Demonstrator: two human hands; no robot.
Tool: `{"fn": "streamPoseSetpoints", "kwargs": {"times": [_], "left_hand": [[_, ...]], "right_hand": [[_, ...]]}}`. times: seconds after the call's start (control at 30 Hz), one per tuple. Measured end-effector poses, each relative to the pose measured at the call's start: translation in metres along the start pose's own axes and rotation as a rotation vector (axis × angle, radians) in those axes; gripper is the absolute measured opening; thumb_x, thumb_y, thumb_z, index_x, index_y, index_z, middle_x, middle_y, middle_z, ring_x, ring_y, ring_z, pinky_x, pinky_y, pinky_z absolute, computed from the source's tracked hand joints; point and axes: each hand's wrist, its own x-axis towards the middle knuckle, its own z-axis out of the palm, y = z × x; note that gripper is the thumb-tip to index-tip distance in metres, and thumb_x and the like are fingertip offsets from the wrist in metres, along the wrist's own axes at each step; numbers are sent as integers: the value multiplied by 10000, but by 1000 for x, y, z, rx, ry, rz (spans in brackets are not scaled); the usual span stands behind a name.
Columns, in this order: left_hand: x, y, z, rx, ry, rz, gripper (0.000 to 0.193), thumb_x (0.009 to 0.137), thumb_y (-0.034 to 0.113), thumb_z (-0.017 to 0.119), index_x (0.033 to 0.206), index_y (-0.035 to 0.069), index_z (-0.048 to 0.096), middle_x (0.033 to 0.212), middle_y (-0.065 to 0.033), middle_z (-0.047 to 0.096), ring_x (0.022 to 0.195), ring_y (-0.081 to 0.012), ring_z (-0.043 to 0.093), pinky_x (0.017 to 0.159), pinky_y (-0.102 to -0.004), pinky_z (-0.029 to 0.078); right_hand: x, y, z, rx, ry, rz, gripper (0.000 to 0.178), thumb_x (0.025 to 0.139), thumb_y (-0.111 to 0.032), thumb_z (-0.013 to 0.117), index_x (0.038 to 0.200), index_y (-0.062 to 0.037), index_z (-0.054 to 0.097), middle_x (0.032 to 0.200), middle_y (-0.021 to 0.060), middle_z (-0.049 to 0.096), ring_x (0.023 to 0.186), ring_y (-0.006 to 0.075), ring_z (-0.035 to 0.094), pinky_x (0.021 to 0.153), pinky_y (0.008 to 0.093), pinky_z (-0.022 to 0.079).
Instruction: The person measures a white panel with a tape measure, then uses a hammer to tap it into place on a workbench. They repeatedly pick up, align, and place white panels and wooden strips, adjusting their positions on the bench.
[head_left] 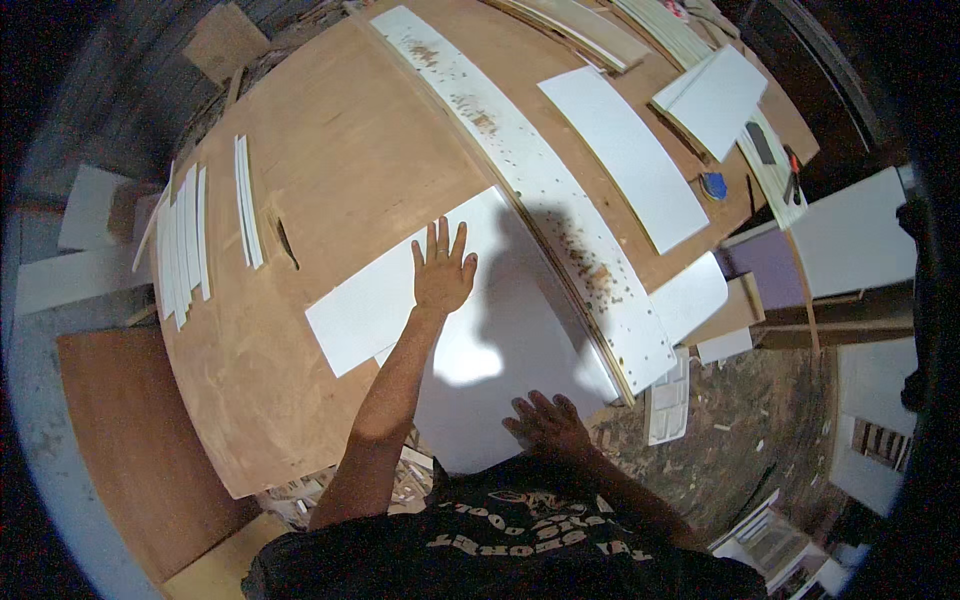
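Note:
My left hand (443, 272) lies flat with fingers spread on a white panel (362, 318) on the big brown table. Closer to my body is my right hand (550, 425), fingers apart and palm down on a larger white board (470, 425) at the table's near edge. Where the two white pieces meet under my left forearm is partly hidden. Both sit against a long white plank (545, 185) with brown stains and small holes, which runs diagonally across the table. My shadow falls over the board and the plank.
Several narrow white strips (183, 245) lie at the table's left. Beyond the plank are a white panel (630, 165), a blue tape measure (713, 186) and red-handled pliers (793, 175). A brown sheet (140, 430) leans at lower left. Wood scraps (410, 485) litter the floor.

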Motion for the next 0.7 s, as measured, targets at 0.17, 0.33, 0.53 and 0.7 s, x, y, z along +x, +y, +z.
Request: {"fn": "streamPoseSetpoints", "kwargs": {"times": [0.17, 0.33, 0.53, 0.7], "left_hand": [[29, -19, -4, -6, 21, -6, 648, 1069, 484, 338, 1632, 176, 243, 1697, -190, 137, 1573, -372, 96, 1234, -631, 113], [55, -40, -10, 2, 6, -30, 646, 1067, 479, 351, 1630, 182, 247, 1696, -182, 150, 1575, -358, 106, 1241, -615, 118], [84, -62, -14, 17, 31, -33, 634, 1058, 467, 403, 1616, 191, 286, 1692, -180, 163, 1572, -357, 126, 1237, -623, 138], [96, -74, -16, -28, 55, -25, 639, 1038, 439, 486, 1602, 191, 319, 1684, -186, 188, 1564, -369, 152, 1224, -640, 170]], "right_hand": [[36, 10, -5, 106, 54, -28, 539, 933, -365, 612, 1448, -224, 542, 1580, 125, 409, 1462, 364, 371, 1152, 624, 306], [74, 23, -2, 84, -64, -56, 628, 886, -431, 653, 1472, -252, 515, 1583, 107, 409, 1455, 362, 379, 1155, 617, 304], [104, 31, 7, 49, 60, -47, 632, 862, -427, 663, 1462, -289, 525, 1571, 88, 437, 1428, 352, 422, 1156, 609, 309], [119, 36, 7, 46, 65, -52, 639, 861, -422, 668, 1469, -297, 519, 1565, 86, 447, 1419, 346, 434, 1154, 609, 311]]}}
